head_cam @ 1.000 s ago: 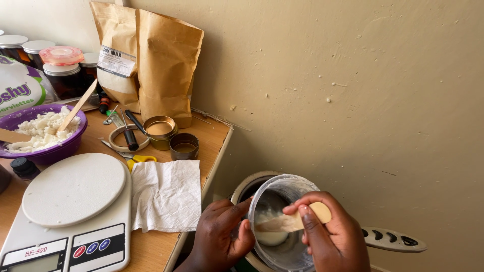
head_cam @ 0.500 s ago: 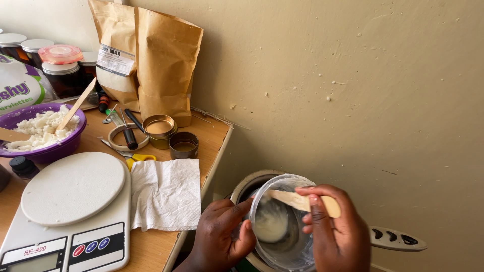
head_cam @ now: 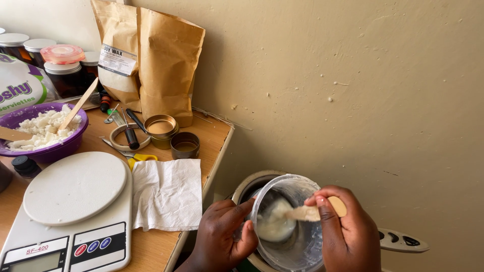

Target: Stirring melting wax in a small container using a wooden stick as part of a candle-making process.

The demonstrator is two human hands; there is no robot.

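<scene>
At the lower right, beside the desk, the work is seen; entries run from largest to smallest.

Wall: a cream, pitted wall [head_cam: 353,90] is seen behind everything.
Desk: a wooden desk [head_cam: 214,133] is set against the wall, its right edge just left of the hands.
Scale: a white kitchen scale [head_cam: 70,201] with a round platform is placed at the front of the desk.
Paper bags: two brown paper bags [head_cam: 161,60] are stood upright against the wall.
Purple bowl: a purple bowl [head_cam: 50,148] of white flakes is kept at the left, with a wooden stick leaned in it.
Napkin: a white paper napkin [head_cam: 169,194] is laid just beside the scale.
Clear container: a clear plastic container [head_cam: 292,226] with white, partly melted wax at its bottom is held over a round pot [head_cam: 247,184] below the desk edge.
Left hand: the left hand [head_cam: 222,239] is closed around the container's left wall.
Right hand: the right hand [head_cam: 348,236] is pinched on a wooden stick [head_cam: 322,210], whose coated end is dipped inside the container.
Tins: two small round tins [head_cam: 171,133] are stood near the bags.
</scene>
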